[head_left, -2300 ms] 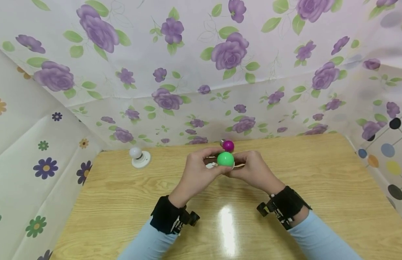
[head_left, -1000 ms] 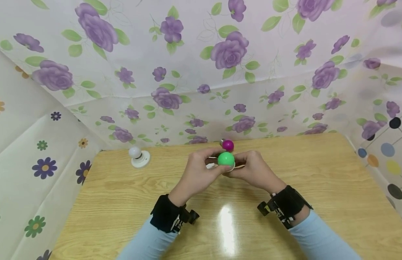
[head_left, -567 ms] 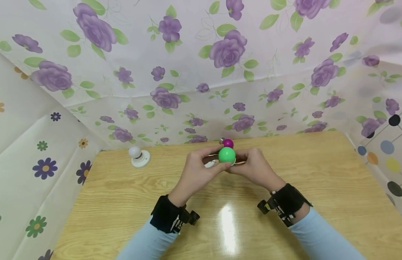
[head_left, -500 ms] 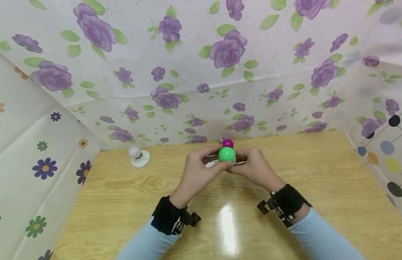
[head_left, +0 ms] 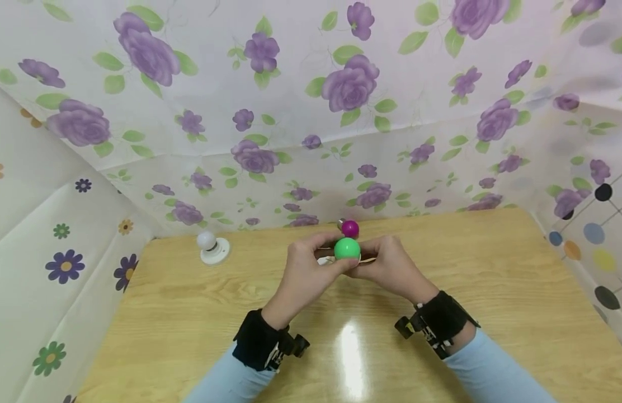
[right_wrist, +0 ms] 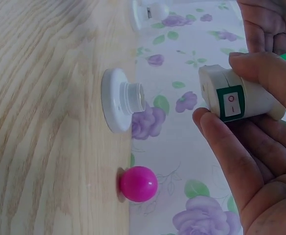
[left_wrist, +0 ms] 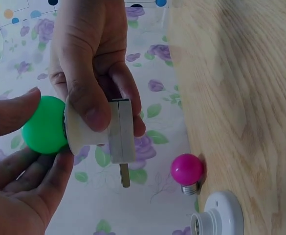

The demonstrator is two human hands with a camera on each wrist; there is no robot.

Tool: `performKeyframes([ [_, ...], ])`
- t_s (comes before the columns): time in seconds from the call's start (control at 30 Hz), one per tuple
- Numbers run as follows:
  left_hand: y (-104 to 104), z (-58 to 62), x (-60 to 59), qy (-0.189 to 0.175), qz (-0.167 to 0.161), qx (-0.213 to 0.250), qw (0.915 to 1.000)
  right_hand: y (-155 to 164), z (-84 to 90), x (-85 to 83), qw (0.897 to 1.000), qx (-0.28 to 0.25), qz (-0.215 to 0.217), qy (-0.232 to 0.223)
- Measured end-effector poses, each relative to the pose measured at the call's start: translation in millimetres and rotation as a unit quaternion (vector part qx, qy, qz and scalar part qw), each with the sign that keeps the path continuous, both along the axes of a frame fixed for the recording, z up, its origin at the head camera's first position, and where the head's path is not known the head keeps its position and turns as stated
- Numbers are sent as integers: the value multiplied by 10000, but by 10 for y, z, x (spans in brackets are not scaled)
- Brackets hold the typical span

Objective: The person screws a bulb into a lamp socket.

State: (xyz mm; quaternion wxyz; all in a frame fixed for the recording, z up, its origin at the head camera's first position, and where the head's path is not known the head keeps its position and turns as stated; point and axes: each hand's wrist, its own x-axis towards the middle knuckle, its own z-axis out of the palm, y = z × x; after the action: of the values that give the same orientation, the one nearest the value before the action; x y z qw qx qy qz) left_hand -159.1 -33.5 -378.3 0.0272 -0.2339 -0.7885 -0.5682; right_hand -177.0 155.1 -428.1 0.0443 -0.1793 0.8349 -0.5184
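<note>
Round green bulb (left_wrist: 44,131) pinched by left hand (head_left: 306,275); right hand (head_left: 391,271) grips its smooth white plug socket (right_wrist: 235,95).

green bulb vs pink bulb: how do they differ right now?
The green bulb is held off the table by the left hand, seated in the white plug socket gripped by the right hand. The pink bulb lies loose and untouched on the table, its metal base exposed. Both are small, round and glossy.

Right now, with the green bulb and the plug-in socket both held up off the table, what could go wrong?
1. The left hand holds the green bulb with fingertips only; it could slip and drop onto the table.
2. The right hand grips the socket adapter near its rocker switch and might press it.
3. The pink bulb lies loose nearby and could roll if bumped.
</note>
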Motion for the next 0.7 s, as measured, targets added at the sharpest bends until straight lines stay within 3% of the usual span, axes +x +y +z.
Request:
performKeyframes([
  [0.13, -54, -109, -76, 82, -339, -284, 9990, 9, 25, 7, 9997, -21, 234, 2],
  [0.27, -111, -98, -132, -149, -843, -435, 9954, 35, 24, 5, 9990, -150, 431, -39],
  [0.37, -137, -87, -147, -319, -945, -431, 9941, 33, 12, 0, 9991, -155, 392, -73],
  [0.53, -111, -48, -94, -334, -503, -12, 9982, 7, 7, -17, 9998, -173, 88, 43],
  [0.7, -45, 84, 31, -226, 101, 371, 9990, -2, -4, -21, 9996, -100, -149, 197],
])
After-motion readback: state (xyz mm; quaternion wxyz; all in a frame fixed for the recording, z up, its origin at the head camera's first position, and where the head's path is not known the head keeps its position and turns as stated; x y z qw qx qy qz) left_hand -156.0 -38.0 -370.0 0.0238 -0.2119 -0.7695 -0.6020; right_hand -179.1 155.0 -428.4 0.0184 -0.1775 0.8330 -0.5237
